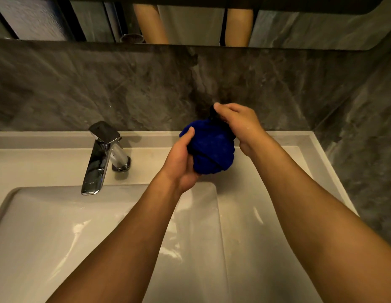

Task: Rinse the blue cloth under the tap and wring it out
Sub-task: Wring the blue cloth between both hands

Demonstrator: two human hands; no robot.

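Both hands, left hand (181, 162) and right hand (240, 125), are clamping the balled dark-blue cloth (209, 147) right of the chrome tap (102, 158), apparently wringing; twisting harder seems next.

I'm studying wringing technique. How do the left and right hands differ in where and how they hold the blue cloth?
The left hand cups the cloth from below and the side, thumb up along it; the right hand closes over its top end from above. The left grip wraps the thick, bunched bulk; the right pinches the narrow, darker end. The left sits nearer the tap, the right nearer the wall. Both hold the cloth in the air, to the right of the tap.
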